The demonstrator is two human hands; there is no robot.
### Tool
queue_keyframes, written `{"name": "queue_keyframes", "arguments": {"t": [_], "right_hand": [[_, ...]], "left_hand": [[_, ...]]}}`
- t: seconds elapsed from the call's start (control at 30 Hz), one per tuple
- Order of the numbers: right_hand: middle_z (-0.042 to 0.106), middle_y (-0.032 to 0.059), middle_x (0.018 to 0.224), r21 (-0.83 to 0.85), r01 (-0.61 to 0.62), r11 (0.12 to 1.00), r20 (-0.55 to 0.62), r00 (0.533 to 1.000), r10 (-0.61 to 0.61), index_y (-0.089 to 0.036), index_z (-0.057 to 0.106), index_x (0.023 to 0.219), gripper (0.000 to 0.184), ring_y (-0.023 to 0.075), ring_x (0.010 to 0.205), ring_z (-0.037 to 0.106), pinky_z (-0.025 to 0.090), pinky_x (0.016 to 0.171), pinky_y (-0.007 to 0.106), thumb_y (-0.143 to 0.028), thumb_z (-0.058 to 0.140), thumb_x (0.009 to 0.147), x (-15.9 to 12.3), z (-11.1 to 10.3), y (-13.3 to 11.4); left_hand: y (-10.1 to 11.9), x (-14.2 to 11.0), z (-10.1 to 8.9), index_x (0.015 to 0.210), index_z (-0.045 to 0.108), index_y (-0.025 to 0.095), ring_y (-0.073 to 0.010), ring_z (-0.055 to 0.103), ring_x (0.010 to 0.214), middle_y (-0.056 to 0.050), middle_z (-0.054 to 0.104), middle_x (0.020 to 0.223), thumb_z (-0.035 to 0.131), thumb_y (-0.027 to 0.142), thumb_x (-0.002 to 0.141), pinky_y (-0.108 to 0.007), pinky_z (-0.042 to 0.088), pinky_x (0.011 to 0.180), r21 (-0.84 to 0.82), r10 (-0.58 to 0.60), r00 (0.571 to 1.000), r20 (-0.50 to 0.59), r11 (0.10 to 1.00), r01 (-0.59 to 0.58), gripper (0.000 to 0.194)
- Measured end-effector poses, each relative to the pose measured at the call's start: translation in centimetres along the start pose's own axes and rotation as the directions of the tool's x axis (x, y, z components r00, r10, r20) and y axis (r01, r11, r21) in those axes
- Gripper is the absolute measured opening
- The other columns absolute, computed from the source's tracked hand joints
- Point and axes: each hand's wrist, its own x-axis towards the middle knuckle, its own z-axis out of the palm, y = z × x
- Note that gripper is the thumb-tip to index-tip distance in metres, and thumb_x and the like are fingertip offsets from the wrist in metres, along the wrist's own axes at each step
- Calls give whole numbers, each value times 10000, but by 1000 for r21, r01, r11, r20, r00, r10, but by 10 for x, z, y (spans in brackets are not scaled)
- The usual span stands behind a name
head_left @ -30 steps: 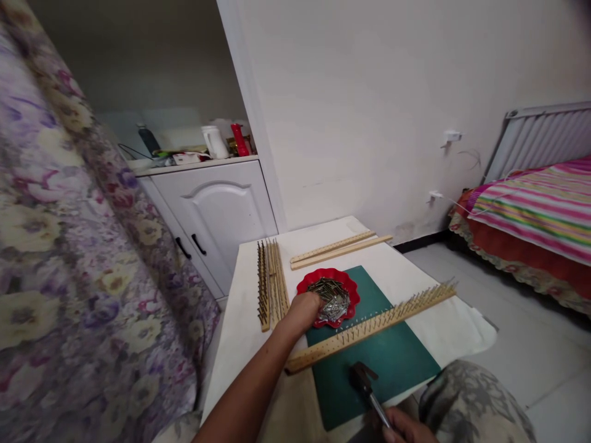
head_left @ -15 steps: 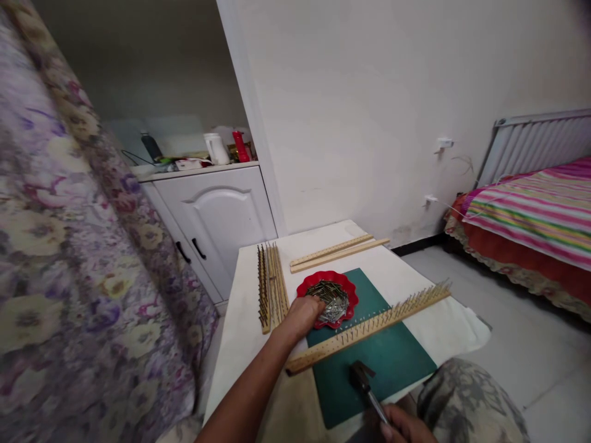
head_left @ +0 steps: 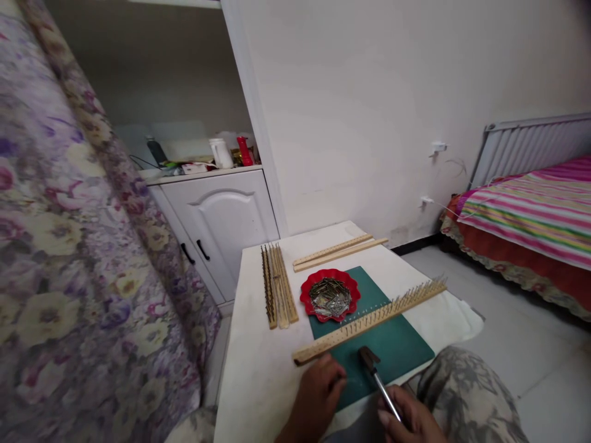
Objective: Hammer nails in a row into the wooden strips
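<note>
My right hand grips a hammer by its shiny metal handle, the dark head over the green mat. Curled fingers mark my left hand, which hovers just in front of a wooden strip; whatever is in those fingers is too small or hidden to make out. Rows of upright nails fill the strip's middle and right end, while its left end shows bare holes. Behind the strip stands a red scalloped bowl, holding many loose nails, partly on the mat.
Several wooden strips, some with nails, lie on the white-covered table's left side. Two more strips rest at the back. A cabinet and wall stand behind; a bed is on the right.
My left hand has left the nail bowl and drawn back toward me, in front of the strip's left end. The hammer stays in my right hand.
</note>
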Motion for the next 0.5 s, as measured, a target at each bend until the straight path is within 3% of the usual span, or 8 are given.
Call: {"name": "queue_keyframes", "arguments": {"t": [0.13, 0.33, 0.4, 0.5], "right_hand": [[466, -39, 653, -100, 78, 992, -132, 987, -90, -207, 527, 747, 298, 171, 658, 467, 406, 631, 266, -493, 612, 732, -3, 1, -11], [488, -42, 644, -69, 90, 994, -125, 987, -98, -200, 541, 730, 274, 164, 642, 470, 397, 608, 244, -458, 634, 713, -5, 6, -14], [468, -51, 616, -28, 91, 995, -102, 990, -93, -195, 541, 723, 312, 145, 593, 441, 375, 565, 233, -498, 618, 719, -5, 9, -11], [493, -38, 630, -3, 102, 995, -67, 993, -102, -185, 541, 720, 344, 141, 595, 439, 372, 569, 236, -526, 585, 747, -6, 13, -12]], "left_hand": [[9, -18, 25, 737, 638, 193, -131, 550, 718, -5, 559, 720, 562, 187, 794, -227, 368, 644, -152, 34, 997, 68, 988, -23, 95], [22, -10, 26, 668, 649, 176, -112, 517, 646, 15, 530, 647, 622, 160, 708, -216, 343, 591, -316, -39, 999, 36, 947, 48, 51], [23, -9, 32, 640, 630, 164, -102, 495, 589, 24, 510, 610, 647, 216, 683, -210, 345, 555, -457, -109, 994, 33, 882, 112, 69], [21, -10, 44, 640, 583, 151, -84, 460, 475, 33, 511, 547, 661, 385, 663, -202, 355, 485, -721, -210, 969, 128, 651, 236, 248]]}}
